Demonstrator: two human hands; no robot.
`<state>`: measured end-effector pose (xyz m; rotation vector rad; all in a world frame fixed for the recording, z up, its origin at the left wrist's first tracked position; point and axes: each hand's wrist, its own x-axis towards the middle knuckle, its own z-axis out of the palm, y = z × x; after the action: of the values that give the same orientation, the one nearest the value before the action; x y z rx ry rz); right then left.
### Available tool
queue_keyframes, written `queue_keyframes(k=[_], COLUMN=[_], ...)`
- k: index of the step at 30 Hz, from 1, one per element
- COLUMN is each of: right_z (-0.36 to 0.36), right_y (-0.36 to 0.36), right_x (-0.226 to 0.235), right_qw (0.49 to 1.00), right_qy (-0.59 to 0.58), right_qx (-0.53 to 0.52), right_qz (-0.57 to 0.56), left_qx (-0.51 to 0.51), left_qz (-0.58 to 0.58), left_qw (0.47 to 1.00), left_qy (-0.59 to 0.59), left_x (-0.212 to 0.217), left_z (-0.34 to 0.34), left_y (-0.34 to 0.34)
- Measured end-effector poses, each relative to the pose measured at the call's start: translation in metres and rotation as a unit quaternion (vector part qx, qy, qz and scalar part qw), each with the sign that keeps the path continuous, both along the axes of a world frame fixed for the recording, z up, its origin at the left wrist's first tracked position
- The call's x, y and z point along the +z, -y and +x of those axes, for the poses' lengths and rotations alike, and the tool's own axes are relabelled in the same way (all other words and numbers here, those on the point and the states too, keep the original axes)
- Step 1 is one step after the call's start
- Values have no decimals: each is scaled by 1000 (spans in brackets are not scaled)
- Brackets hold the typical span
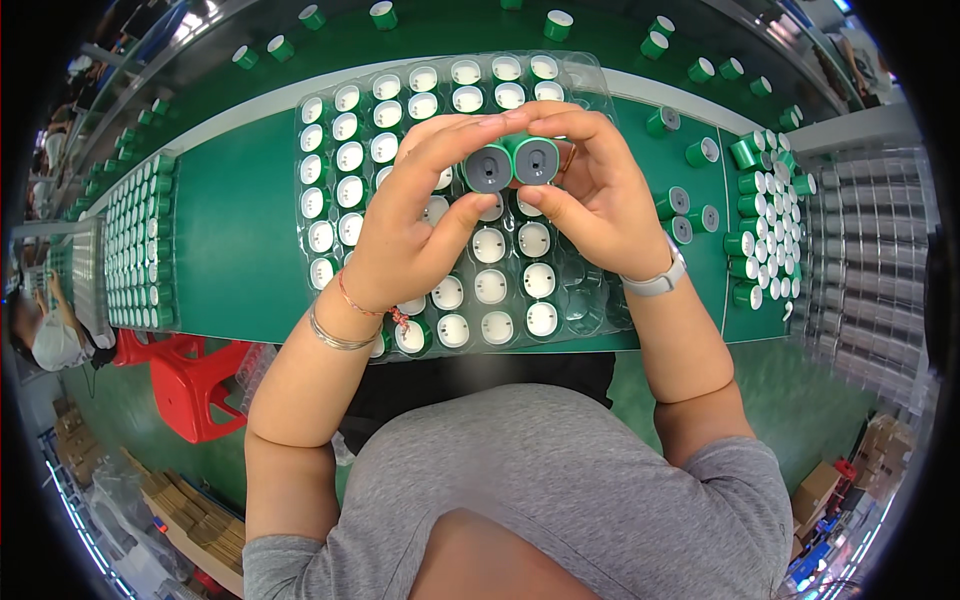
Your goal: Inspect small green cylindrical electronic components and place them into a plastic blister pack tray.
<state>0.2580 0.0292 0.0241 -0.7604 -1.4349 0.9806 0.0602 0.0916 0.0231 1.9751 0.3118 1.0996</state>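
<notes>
Side by side above the tray, two short green cylinders with dark grey recessed ends face me. My left hand (415, 205) closes its fingers and thumb around the left green cylinder (488, 168). Around the right green cylinder (535, 160) curl the fingers and thumb of my right hand (610, 195). The cylinders touch or nearly touch each other. Beneath my hands lies a transparent plastic tray (580, 300) with rows of green cylinders, white ends up, such as one white-ended cylinder (490, 287). My hands hide part of its middle rows.
Several grey-ended cylinders (681, 200) stand or lie right of the tray. Farther right is a cluster of white-ended cylinders (765, 235), beside stacked transparent trays (870, 260). Another filled tray (140, 245) is at the left. Cylinders dot a green belt (450, 35) behind. A red stool (195, 390) stands lower left.
</notes>
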Motion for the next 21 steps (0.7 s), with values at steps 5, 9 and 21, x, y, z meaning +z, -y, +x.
queue_keyframes(k=[5, 9, 21], right_z=[-1, 7, 31], right_y=[1, 6, 40], right_x=[1, 6, 23], right_qw=[1000, 994, 905], right_qy=[4, 19, 339], right_qx=[-9, -12, -210], right_qz=[-15, -105, -146], left_qx=[3, -25, 28], left_qz=[20, -196, -355], left_qw=[1000, 980, 933], left_qy=[-20, 24, 62], left_x=[3, 6, 14], left_z=[-1, 2, -4], left_y=[-2, 5, 0])
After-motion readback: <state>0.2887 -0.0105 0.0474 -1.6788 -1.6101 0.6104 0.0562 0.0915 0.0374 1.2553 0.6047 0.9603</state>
